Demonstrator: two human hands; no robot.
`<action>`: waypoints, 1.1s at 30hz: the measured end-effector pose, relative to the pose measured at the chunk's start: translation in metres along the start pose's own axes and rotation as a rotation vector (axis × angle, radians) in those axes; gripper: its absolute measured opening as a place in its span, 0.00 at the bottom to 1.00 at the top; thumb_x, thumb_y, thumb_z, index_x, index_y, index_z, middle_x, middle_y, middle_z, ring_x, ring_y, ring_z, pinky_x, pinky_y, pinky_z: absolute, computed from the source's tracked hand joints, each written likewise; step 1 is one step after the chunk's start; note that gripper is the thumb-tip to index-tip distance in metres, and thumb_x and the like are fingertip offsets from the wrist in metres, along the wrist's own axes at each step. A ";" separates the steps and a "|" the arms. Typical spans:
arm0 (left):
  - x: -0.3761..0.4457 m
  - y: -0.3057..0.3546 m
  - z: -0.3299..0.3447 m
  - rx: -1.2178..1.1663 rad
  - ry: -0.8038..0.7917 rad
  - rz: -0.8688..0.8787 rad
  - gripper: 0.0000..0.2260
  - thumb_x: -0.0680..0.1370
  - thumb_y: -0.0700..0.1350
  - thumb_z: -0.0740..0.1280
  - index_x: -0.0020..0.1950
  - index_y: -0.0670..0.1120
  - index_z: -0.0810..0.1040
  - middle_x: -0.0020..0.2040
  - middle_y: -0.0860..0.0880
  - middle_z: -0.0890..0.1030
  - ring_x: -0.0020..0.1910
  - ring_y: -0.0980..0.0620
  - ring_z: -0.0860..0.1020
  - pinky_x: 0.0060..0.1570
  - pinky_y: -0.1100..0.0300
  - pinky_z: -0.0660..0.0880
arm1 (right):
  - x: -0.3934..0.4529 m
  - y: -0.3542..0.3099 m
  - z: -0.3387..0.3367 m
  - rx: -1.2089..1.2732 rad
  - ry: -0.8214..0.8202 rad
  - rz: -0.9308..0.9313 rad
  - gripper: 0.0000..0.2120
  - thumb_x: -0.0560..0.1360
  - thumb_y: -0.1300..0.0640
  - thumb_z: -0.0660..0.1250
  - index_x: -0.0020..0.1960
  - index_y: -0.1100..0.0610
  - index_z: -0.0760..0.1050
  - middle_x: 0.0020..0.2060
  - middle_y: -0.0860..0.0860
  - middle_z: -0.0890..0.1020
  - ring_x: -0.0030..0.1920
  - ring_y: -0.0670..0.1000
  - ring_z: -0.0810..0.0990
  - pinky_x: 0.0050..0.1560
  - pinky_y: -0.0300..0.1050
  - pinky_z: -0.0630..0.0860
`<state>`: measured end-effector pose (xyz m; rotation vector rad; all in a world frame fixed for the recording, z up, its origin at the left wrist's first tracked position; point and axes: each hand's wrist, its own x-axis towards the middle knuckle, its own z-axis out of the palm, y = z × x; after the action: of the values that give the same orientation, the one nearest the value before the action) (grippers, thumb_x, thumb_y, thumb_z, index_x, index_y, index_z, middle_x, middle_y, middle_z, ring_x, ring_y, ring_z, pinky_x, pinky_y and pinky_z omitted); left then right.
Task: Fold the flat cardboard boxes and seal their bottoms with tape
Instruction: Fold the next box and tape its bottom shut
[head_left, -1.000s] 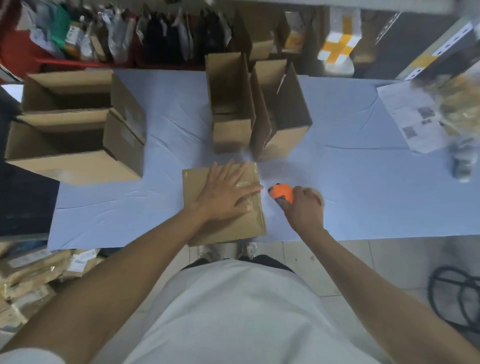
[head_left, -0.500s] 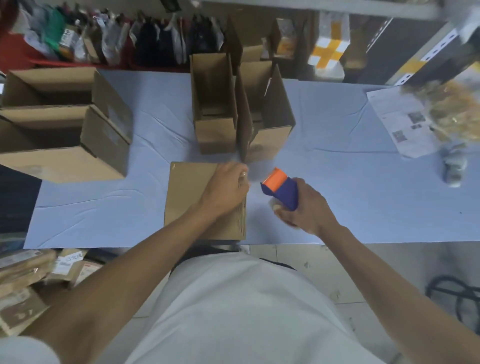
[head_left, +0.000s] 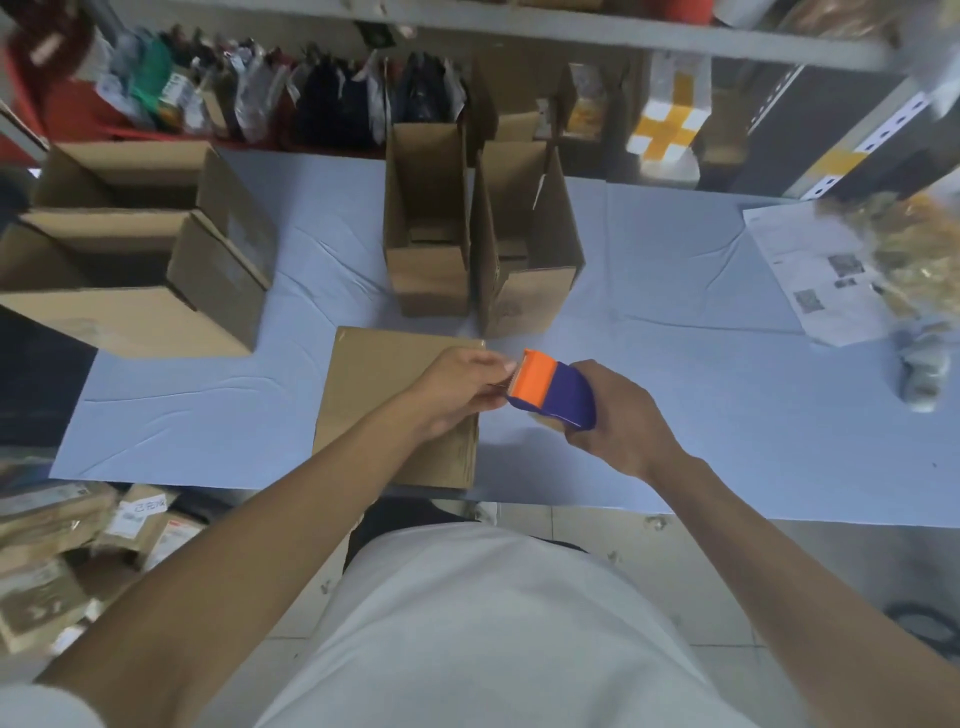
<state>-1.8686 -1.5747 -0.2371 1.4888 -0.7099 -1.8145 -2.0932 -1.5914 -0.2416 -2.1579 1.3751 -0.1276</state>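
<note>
Box in hand: the folded cardboard box (head_left: 384, 395) lies bottom-up at the near edge of the table (head_left: 675, 415), straight in front of you, under your left forearm.
How it handles: it looks light, stiff across its panels and weak along the flap seams, so you probably need to press it flat or it slides on the pale cloth.
Where to hold: best judged as the top face near the seam, with fingers clear of the tape's path.
Tape dispenser: the orange and blue tape dispenser (head_left: 553, 389) hovers just past the box's right edge, orange end toward your left hand.
Right hand: your right hand (head_left: 618, 415) wraps the dispenser body in a closed grip, wrist bent inward.
Left hand: your left hand (head_left: 457, 387) curls its fingertips (head_left: 501, 366) at the orange end, apparently pinching the loose tape end; the tape itself is too small to confirm.
Other boxes: 2 open boxes (head_left: 478, 228) stand behind, 2 larger boxes (head_left: 135, 249) sit left.
</note>
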 end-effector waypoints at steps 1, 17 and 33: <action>0.000 -0.001 0.001 -0.010 0.013 0.003 0.03 0.79 0.42 0.67 0.48 0.46 0.80 0.41 0.50 0.84 0.42 0.55 0.82 0.44 0.62 0.78 | 0.001 0.001 0.000 -0.003 -0.004 -0.009 0.27 0.64 0.55 0.77 0.60 0.50 0.70 0.46 0.43 0.76 0.42 0.47 0.75 0.38 0.31 0.67; -0.007 -0.013 -0.002 0.001 0.191 -0.069 0.05 0.79 0.36 0.64 0.51 0.40 0.79 0.38 0.47 0.81 0.36 0.54 0.78 0.39 0.64 0.76 | 0.014 0.005 0.013 0.070 -0.088 -0.140 0.27 0.67 0.47 0.78 0.60 0.47 0.69 0.49 0.43 0.79 0.45 0.45 0.78 0.42 0.37 0.74; -0.012 -0.020 -0.020 0.416 0.553 0.065 0.12 0.71 0.36 0.69 0.29 0.50 0.81 0.34 0.50 0.83 0.40 0.47 0.83 0.46 0.48 0.82 | 0.032 -0.028 0.012 -0.095 -0.062 -0.252 0.20 0.66 0.33 0.70 0.50 0.42 0.69 0.38 0.39 0.75 0.35 0.44 0.74 0.32 0.35 0.65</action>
<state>-1.8505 -1.5529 -0.2493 2.0899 -0.8632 -1.1520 -2.0513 -1.6057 -0.2446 -2.3874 1.0903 -0.0927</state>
